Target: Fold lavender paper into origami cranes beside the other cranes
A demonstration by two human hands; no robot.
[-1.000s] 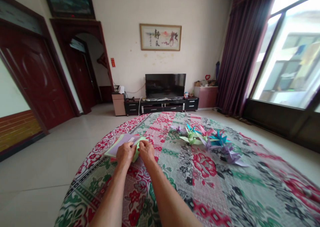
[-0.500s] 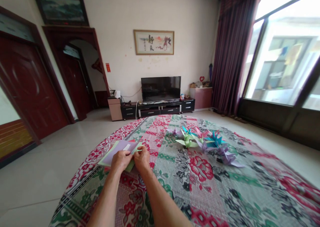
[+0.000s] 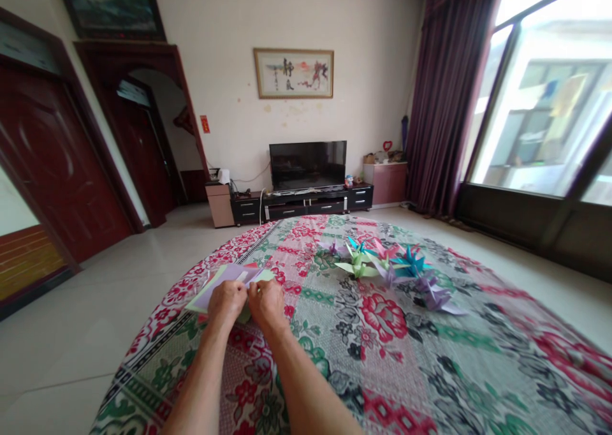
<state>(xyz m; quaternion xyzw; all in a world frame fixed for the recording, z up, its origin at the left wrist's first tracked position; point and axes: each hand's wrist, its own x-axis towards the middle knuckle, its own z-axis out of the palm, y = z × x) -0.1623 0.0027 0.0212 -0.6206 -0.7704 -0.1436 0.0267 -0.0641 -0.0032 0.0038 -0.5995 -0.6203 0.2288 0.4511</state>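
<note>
Both hands are together over a stack of coloured paper sheets (image 3: 217, 282), purple on top with light green and some red-orange showing around it. My left hand (image 3: 228, 300) is closed, thumb and fingers pinching a pale folded paper (image 3: 243, 276) at its left side. Curled just beside it, my right hand (image 3: 266, 300) pinches the same paper from the right. Most of the folded paper is covered by my fingers, so its shape cannot be made out. Right of the hands, several folded paper cranes (image 3: 358, 264) in green, blue, pink and purple stand in a group.
A floral cloth (image 3: 329, 358) covers the round table. Past its far edge are a low black cabinet (image 3: 306, 206) and a television (image 3: 308, 166). Dark red doors (image 3: 62, 148) are at the left; a purple curtain (image 3: 440, 103) hangs beside the window at the right.
My fingers have curled in more over the folded paper, hiding more of it. My hands stay above the sheets, and the cranes have not moved. The view has tilted slightly.
</note>
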